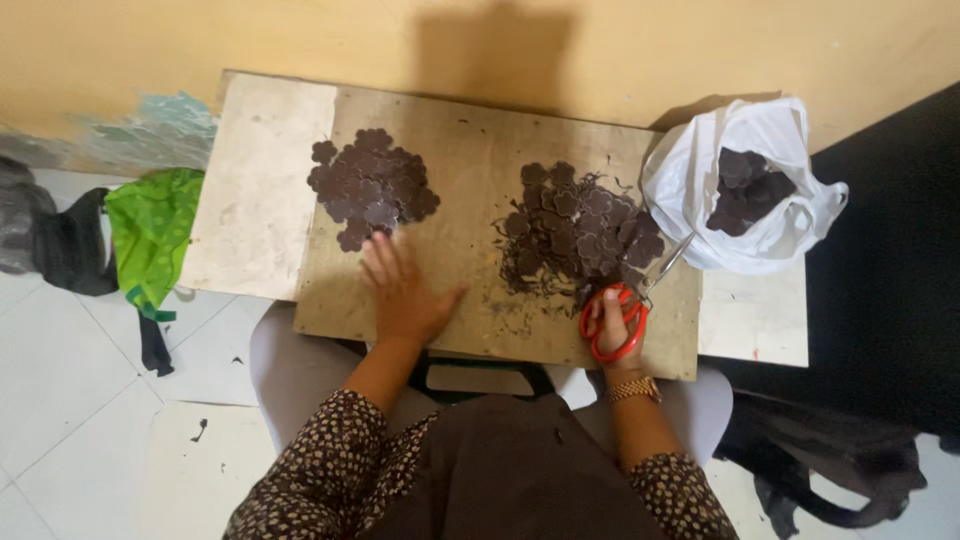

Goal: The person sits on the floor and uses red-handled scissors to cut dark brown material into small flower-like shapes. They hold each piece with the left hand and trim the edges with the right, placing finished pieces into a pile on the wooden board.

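On a scuffed plywood worktop (470, 300) against a yellow wall, the left hand (405, 290) lies spread beside the sorted pile of dark flower-shaped cutouts (372, 185), while the right hand (612, 325) grips red-handled scissors (630, 300) at the untrimmed pile (580, 225), so trimming seems under way.

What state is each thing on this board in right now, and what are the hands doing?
Left hand: open, flat on the wooden board, fingertips at the left pile.
Right hand: holding the scissors.
Scissors: red handles gripped, blades in the right pile; open or closed unclear.
Left pile of dark flower cutouts: tidy, no scraps.
Right pile: mixed with trimmings.
White plastic bag: open, cutouts inside.
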Motion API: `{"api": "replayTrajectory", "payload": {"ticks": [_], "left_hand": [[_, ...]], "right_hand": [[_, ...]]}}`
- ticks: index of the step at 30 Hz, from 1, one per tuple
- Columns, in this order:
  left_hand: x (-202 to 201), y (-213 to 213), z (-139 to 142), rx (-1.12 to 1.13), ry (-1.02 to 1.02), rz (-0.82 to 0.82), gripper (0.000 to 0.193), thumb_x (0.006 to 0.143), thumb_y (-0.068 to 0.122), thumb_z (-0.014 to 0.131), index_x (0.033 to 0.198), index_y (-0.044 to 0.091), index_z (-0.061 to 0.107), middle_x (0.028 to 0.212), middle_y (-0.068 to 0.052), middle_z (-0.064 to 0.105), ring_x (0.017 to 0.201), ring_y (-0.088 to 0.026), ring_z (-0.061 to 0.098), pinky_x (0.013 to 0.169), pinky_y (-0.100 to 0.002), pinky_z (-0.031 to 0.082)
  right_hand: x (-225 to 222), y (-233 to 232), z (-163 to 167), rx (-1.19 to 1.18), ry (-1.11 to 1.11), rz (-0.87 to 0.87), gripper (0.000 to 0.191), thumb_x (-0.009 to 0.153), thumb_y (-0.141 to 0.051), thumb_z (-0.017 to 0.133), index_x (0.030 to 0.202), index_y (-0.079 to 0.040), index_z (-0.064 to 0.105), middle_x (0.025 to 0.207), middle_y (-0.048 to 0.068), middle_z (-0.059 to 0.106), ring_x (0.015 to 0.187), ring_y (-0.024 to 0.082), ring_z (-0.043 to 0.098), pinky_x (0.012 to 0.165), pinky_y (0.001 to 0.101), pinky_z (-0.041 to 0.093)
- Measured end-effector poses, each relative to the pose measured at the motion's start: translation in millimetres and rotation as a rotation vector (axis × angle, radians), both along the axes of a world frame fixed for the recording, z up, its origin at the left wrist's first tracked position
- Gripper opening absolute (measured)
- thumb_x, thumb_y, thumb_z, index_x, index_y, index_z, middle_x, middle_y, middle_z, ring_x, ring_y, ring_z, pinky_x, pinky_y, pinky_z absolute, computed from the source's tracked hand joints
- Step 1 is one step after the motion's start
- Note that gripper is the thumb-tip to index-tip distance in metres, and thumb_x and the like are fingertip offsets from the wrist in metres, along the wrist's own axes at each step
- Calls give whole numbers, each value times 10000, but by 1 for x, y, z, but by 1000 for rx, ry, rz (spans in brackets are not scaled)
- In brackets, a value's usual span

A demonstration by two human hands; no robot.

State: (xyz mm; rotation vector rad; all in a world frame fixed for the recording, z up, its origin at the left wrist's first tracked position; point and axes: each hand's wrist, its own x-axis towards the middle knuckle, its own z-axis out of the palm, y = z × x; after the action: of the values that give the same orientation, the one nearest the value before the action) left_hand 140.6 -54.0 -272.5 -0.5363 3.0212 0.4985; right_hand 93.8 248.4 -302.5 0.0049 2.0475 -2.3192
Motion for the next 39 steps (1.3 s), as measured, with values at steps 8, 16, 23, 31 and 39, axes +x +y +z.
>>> {"api": "replayTrajectory", "payload": {"ticks": [8, 16, 23, 31, 39], "left_hand": [[-38, 66, -44, 197, 206, -419, 1137, 815, 735, 617, 1622, 116, 110, 1667, -250, 11, 1547, -450, -24, 1210, -642, 25], [-71, 93, -31, 191, 273, -397, 1016, 841, 708, 611, 1595, 123, 264, 1663, -253, 148, 1552, -403, 102, 1191, -656, 55], [-86, 83, -23, 364, 339, -188, 737, 1012, 509, 532, 1572, 62, 360, 1645, -210, 311, 1564, -379, 207, 1276, -592, 97], [-94, 90, -12, 202, 367, -119, 504, 931, 387, 628, 1350, 115, 562, 1538, -196, 415, 1486, -404, 244, 1199, -627, 87], [-95, 92, -10, 276, 479, -125, 482, 851, 338, 755, 1256, 130, 596, 1394, -110, 544, 1439, -358, 343, 1202, -650, 133]], "right_hand": [[-18, -11, -7, 45, 27, -55, 453, 1053, -420, 524, 753, -81, 515, 559, 39, 497, 460, 130, 464, 444, 272, 368], [-16, -19, -4, 54, 5, -54, 455, 1054, -410, 493, 746, -76, 516, 547, 40, 493, 434, 135, 471, 419, 274, 378], [-7, -27, 0, 5, 9, -34, 434, 1061, -376, 498, 750, -72, 494, 552, 46, 477, 440, 144, 468, 423, 282, 389], [-4, -19, 3, 5, 5, -11, 442, 1066, -376, 497, 744, -73, 497, 547, 46, 484, 438, 144, 469, 424, 278, 385], [-3, -19, 5, 5, 10, -32, 449, 1071, -391, 493, 745, -82, 490, 547, 45, 477, 434, 141, 472, 420, 280, 400]]}}
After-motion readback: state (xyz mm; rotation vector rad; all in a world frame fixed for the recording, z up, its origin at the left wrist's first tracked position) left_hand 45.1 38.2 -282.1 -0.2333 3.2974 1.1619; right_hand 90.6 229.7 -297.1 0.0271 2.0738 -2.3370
